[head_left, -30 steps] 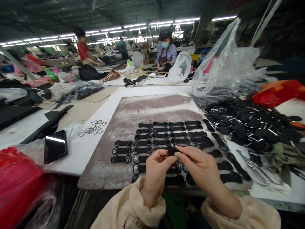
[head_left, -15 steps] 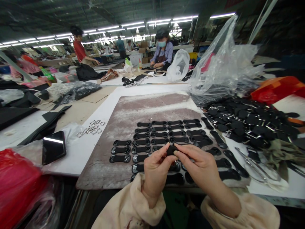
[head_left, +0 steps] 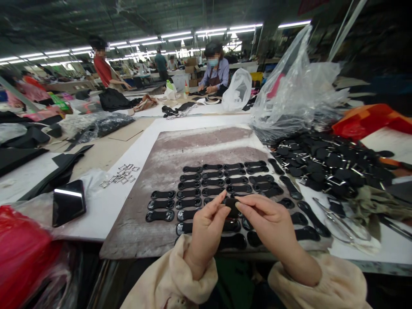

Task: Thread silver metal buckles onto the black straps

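Black piece [head_left: 231,207]: above the board [head_left: 183,148], toward its near edge — pinched in my right hand [head_left: 273,219]. My left hand [head_left: 206,225] is at the piece's side — whether gripping, I cannot tell.

One black piece [head_left: 231,207] is part-covered by left hand [head_left: 205,234] and right hand [head_left: 273,223]; black strips [head_left: 234,242], partly hidden behind both hands; red plastic bag [head_left: 22,253], cut off at left; orange bundle [head_left: 376,119], cut off at right; beige sleeves [head_left: 170,277], cropped below; distant worker in teal [head_left: 160,64], details blurred.
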`<state>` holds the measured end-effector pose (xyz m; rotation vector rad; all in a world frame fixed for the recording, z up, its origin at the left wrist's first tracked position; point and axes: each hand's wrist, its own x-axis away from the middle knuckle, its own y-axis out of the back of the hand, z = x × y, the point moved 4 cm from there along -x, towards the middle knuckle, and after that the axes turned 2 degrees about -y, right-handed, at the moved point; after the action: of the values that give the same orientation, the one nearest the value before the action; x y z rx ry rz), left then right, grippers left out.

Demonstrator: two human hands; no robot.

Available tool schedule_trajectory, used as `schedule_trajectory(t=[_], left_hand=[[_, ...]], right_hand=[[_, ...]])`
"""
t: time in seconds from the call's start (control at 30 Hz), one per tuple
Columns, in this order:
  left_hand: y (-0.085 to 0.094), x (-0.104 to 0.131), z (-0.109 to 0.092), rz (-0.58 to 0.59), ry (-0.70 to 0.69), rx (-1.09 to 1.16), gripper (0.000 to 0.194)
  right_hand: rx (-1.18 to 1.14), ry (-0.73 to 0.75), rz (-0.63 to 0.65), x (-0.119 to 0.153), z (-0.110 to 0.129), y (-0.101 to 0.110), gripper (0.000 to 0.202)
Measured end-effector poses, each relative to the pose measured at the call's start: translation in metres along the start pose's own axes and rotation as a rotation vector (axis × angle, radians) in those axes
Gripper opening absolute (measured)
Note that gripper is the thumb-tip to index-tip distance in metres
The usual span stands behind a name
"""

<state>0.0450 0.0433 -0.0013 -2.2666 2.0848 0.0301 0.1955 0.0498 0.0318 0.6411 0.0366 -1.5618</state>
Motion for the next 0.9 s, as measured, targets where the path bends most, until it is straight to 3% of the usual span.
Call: schedule_trajectory(t=[0.2, 0.47, 0.57, 0.73, 0.9], left_hand=[[0.004, -0.004, -0.005, -0.032, -0.005, 0.037, 0.01], [0.005, 0.002, -0.007, -0.076, -0.099, -0.076, 0.007], [0.008, 0.0, -0.007, -0.069, -0.086, -0.058, 0.006], [0.009, -0.006, -0.001, -0.035, 0.025, 0.105, 0.006], [0.005, -0.005, 0.002, -0.008, 0.039, 0.103, 0.007]], right_hand=[[0.029, 0.049, 0.007, 0.0, 0.003, -0.001, 0.01], [0.102, 0.107, 0.023, 0.002, 0.009, -0.008, 0.011], [0.026, -0.01, 0.055, 0.001, 0.002, -0.01, 0.013], [-0.241, -0.304, 0.147, -0.002, -0.013, -0.007, 0.035], [0.012, -0.178, 0.225, -0.004, -0.006, -0.007, 0.018]])
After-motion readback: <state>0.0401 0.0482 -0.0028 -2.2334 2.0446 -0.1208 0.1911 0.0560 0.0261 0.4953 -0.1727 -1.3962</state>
